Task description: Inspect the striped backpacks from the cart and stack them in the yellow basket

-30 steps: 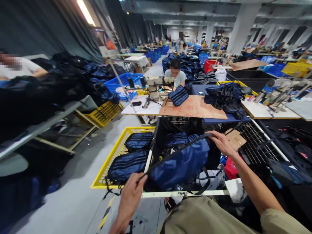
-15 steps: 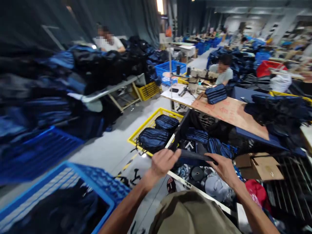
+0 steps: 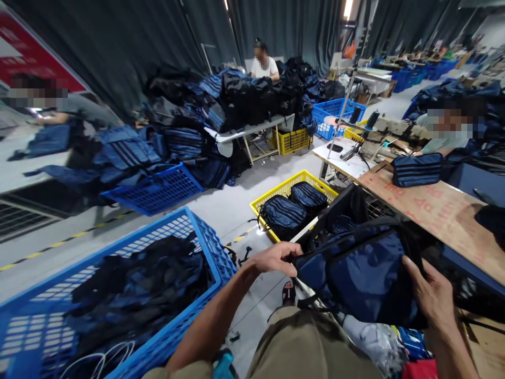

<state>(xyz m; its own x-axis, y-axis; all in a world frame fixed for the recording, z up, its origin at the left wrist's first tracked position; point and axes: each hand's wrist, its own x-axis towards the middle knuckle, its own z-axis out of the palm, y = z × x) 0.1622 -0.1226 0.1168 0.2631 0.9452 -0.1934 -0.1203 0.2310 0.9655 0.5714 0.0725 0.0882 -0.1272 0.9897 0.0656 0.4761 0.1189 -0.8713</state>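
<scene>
A navy bag (image 3: 366, 268) with black edging is held up in front of my lap, a shiny panel facing me. My left hand (image 3: 278, 258) pinches its left corner between thumb and fingers. On the opposite side, my right hand (image 3: 432, 289) grips the bag's edge, thumb on the near face and fingers partly hidden behind it. Just beyond the bag stands a yellow crate (image 3: 272, 192), holding two blue bags (image 3: 284, 213) with black stripes.
At the lower left is a large blue crate (image 3: 213, 258) filled with dark fabric pieces. A wooden board (image 3: 430, 205) carries a striped pouch (image 3: 417, 169) at the right. Co-workers sit at surrounding tables. Heaped bags (image 3: 236, 100) cover a far table.
The view has swung left. Earlier, both hands held a dark flat piece over the bin; now the navy bag is raised between them, its broad panel showing.
</scene>
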